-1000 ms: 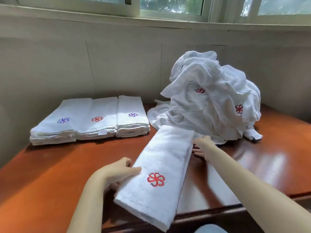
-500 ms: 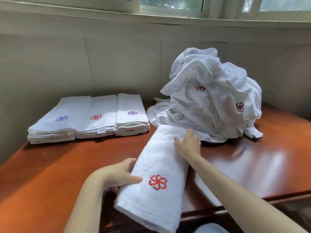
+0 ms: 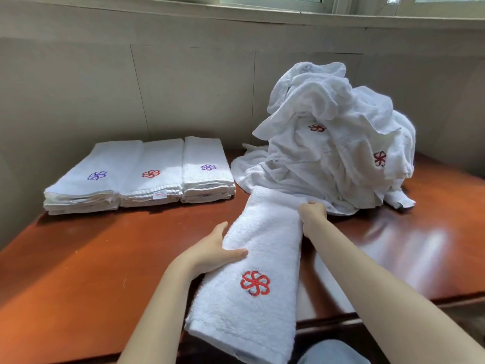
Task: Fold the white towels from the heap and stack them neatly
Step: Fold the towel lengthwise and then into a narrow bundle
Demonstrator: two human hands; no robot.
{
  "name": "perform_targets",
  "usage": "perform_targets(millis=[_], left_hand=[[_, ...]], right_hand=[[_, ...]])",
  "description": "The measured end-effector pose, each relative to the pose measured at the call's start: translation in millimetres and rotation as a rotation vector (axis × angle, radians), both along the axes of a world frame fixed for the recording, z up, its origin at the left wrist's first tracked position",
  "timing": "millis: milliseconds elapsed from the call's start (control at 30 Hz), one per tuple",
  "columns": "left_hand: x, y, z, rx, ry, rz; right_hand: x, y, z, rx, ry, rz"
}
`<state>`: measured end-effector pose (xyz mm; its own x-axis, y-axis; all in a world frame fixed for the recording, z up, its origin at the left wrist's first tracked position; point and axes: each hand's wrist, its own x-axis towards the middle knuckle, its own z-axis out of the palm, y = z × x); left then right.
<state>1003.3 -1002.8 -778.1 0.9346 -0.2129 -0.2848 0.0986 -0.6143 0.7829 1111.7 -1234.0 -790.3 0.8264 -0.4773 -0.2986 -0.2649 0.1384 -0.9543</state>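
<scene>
- Red-brown wooden counter: folded white towel stacks at 10 o'clock, rumpled white towel heap at 1 o'clock.
- Your left grip and right grip clamp opposite edges of the red-flowered folded white towel.

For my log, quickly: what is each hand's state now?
Left hand: holds the folded towel at its left edge.
Right hand: grips the same towel's far end.
</scene>
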Motion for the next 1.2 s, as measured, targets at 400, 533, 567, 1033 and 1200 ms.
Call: perform_targets(millis=[400, 533, 567, 1033, 1200], left_hand=[[-5, 0, -4, 0.120, -0.036, 0.004], [-6, -2, -1, 0.142, -0.022, 0.025], [-7, -2, -1, 0.137, -0.016, 0.033], [-12, -2, 9, 0.021, 0.053, 0.027], [-3, -21, 9, -0.294, -0.002, 0.076]], right_hand=[[-34, 7, 2, -1.577, -0.060, 0.135], [-37, 38, 3, -1.454, -0.321, 0.589], [-37, 45, -1, -1.421, -0.271, 0.743], [-28, 14, 2, -0.759, -0.363, 0.362], [-69, -15, -15, -0.907, -0.071, 0.462]])
